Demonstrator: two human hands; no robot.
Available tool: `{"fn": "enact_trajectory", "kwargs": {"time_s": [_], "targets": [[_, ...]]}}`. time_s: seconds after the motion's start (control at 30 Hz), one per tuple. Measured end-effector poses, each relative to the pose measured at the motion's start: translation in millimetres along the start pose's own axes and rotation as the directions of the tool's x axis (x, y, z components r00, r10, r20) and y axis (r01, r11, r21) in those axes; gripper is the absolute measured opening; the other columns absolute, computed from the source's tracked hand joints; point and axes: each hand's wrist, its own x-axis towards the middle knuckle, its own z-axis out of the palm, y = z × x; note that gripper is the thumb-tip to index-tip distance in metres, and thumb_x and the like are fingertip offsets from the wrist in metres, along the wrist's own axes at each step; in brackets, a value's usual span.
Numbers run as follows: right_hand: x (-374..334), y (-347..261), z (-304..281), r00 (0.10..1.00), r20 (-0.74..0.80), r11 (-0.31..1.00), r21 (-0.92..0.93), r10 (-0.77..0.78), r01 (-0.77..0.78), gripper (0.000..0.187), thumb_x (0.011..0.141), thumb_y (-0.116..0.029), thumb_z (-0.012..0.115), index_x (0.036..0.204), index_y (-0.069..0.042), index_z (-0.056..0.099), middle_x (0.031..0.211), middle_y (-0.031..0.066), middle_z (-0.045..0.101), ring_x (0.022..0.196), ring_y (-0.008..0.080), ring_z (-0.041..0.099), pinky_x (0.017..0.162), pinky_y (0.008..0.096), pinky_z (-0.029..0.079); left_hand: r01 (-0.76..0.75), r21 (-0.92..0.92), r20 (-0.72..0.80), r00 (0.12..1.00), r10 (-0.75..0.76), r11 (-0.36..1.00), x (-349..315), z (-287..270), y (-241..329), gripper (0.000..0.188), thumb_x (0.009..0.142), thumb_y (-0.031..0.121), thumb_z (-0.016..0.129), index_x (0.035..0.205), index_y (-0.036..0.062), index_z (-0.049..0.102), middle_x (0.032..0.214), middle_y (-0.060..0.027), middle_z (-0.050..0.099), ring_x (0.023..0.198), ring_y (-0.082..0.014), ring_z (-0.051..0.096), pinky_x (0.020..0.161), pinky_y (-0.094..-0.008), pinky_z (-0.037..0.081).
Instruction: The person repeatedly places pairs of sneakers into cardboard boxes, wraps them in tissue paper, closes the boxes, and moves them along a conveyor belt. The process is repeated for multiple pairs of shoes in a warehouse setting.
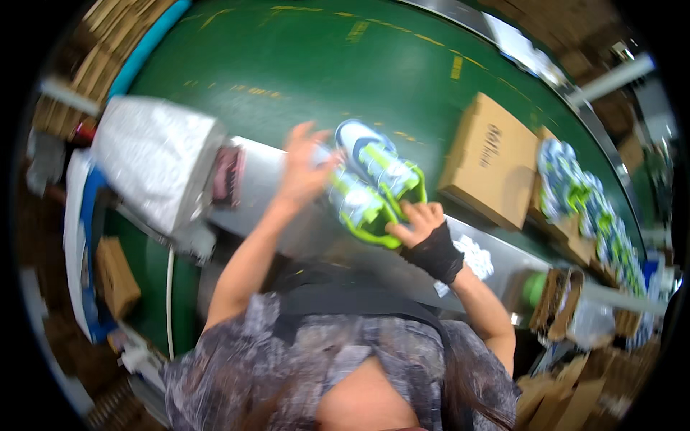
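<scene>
A pair of light blue sneakers with lime green collars is in front of me, over the metal edge of the bench. The far sneaker (375,152) and the near sneaker (353,195) lie side by side, toes pointing up and left. My right hand (420,221), with a black band at the wrist, is closed on the green heels of the pair. My left hand (302,169) is beside the toe of the near sneaker, its fingers spread and blurred by motion. Whether its fingertips touch the shoe I cannot tell.
A brown cardboard box (489,164) stands right of the sneakers. Beyond it, more blue-green sneakers (575,183) are lined up. A stack of white tissue paper (162,158) and a dark pink packet (228,176) sit at left. Small white pieces (471,258) lie near my right wrist.
</scene>
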Motion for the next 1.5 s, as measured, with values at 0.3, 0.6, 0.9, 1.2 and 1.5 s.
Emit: {"fn": "enact_trajectory", "kwargs": {"time_s": [0.3, 0.6, 0.9, 1.2, 1.5], "targets": [[-29.0, 90.9, 35.6, 0.774, 0.063, 0.776, -0.092, 0.630, -0.624, 0.067, 0.065, -0.017, 0.066, 0.127, -0.017, 0.040, 0.128, 0.0160, 0.039, 0.117, 0.0321, 0.039, 0.095, 0.0473, 0.033, 0.077, 0.224, 0.800, 0.554, -0.229, 0.972, -15.6, 61.2, 3.4, 0.065, 0.079, 0.060, 0.045, 0.093, -0.0021, 0.061, 0.082, -0.0184, 0.062, 0.092, -0.0336, 0.056, 0.096, -0.0481, 0.025], [-31.9, 95.9, 23.0, 0.634, -0.384, 0.691, 0.015, 0.671, -0.723, 0.078, 0.062, -0.013, 0.061, 0.134, -0.008, 0.030, 0.134, 0.0183, 0.033, 0.124, 0.0318, 0.033, 0.098, 0.0471, 0.026, -0.215, 0.083, 0.525, 0.839, 0.140, 0.973, -0.6, 79.9, 25.0, 0.079, 0.079, 0.053, 0.053, 0.136, 0.0065, 0.024, 0.134, -0.0298, 0.023, 0.108, -0.0477, 0.040, 0.092, -0.0512, 0.033], [-96.6, 68.5, -14.0, -0.068, 0.145, -0.150, 0.985, 0.987, -0.088, 0.044, 0.079, -0.017, 0.064, 0.116, -0.005, 0.044, 0.093, 0.0030, 0.057, 0.081, 0.0140, 0.056, 0.065, 0.0255, 0.046, -0.249, 0.234, 0.651, 0.758, 0.039, 0.940, 26.3, 60.1, -50.2, 0.042, 0.078, 0.049, 0.055, 0.085, 0.0094, 0.068, 0.091, -0.0154, 0.062, 0.094, -0.0263, 0.056, 0.084, -0.0471, 0.039], [-153.0, -13.7, 114.0, 0.343, -0.272, 0.388, 0.132, 0.899, -0.912, 0.021, 0.080, -0.013, 0.051, 0.100, -0.006, 0.053, 0.099, 0.0172, 0.051, 0.068, 0.0311, 0.057, 0.065, 0.0362, 0.047, -0.392, 0.082, 0.388, 0.859, 0.333, 0.916, 29.2, 16.5, -84.1, 0.026, 0.076, 0.018, 0.065, 0.091, -0.0016, 0.059, 0.099, -0.0156, 0.057, 0.094, -0.0313, 0.053, 0.081, -0.0370, 0.043], [-110.2, -1.9, 74.4, 0.455, -0.534, 0.618, 0.172, 0.713, -0.767, 0.014, 0.083, -0.007, 0.053, 0.095, -0.002, 0.057, 0.099, 0.0124, 0.058, 0.083, 0.0206, 0.055, 0.073, 0.0295, 0.043, 0.172, 0.064, -0.133, 0.978, -0.162, 0.983, 13.4, -118.0, -125.0, 0.016, 0.085, 0.013, 0.052, 0.092, 0.0002, 0.059, 0.088, -0.0152, 0.060, 0.082, -0.0286, 0.058, 0.071, -0.0332, 0.046]]}}
